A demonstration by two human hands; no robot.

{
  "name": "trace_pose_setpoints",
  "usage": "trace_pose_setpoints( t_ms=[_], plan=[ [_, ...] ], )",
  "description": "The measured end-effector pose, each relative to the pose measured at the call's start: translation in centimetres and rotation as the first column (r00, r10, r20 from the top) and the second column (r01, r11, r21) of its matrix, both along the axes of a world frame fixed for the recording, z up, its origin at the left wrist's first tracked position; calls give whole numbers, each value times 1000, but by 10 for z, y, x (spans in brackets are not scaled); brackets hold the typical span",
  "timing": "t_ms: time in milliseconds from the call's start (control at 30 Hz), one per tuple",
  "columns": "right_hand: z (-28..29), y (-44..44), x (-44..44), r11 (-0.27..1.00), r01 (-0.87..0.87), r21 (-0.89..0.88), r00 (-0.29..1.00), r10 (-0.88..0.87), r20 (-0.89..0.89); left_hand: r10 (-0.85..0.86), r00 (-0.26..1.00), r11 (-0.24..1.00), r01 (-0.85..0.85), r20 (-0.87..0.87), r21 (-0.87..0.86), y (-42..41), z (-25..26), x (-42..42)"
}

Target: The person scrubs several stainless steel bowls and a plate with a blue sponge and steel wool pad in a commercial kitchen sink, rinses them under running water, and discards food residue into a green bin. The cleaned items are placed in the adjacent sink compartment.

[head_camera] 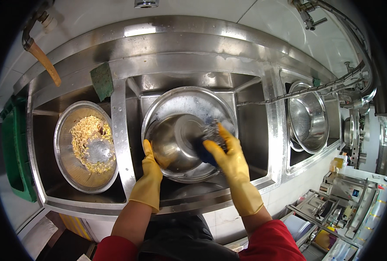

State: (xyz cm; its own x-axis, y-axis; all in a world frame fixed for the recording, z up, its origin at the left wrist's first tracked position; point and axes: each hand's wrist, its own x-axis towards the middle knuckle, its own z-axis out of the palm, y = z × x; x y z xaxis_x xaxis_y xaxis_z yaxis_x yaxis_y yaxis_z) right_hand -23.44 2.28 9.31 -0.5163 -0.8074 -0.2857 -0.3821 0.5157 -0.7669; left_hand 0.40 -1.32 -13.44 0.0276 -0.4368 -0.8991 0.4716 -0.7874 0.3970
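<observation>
My left hand (pixel 152 164), in a yellow rubber glove, grips the rim of a steel bowl (pixel 170 140) at its left side. The bowl is tilted, its underside towards me, over a wide steel basin (pixel 187 98) with suds in the middle sink. My right hand (pixel 227 151), gloved alike, holds a steel wool scourer (pixel 214 132) with something dark blue beneath it, against the bowl's right side. The fingertips under the scourer are hidden.
In the left sink a steel bowl (pixel 59 156) holds pale chopped food bits. A green scouring pad (pixel 102 81) lies on the divider's back. A steel colander (pixel 307 117) sits in the right sink. A flexible hose (pixel 288 95) crosses the right divider; a green bin (pixel 14 146) stands left.
</observation>
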Motion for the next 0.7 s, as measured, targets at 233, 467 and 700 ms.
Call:
trace_pose_setpoints(
  t_ms=[233,467,700],
  plan=[
    [-36,-89,15,832,-317,454,848,464,-257,-133,975,989,142,178,-35,-2,29,-4],
    [-73,-67,-47,960,76,269,924,-169,342,-74,991,997,77,110,-26,-2,41,-11],
    [-22,-25,-70,929,370,7,793,-320,518,-48,997,995,53,63,-81,-8,52,-17]
  ],
)
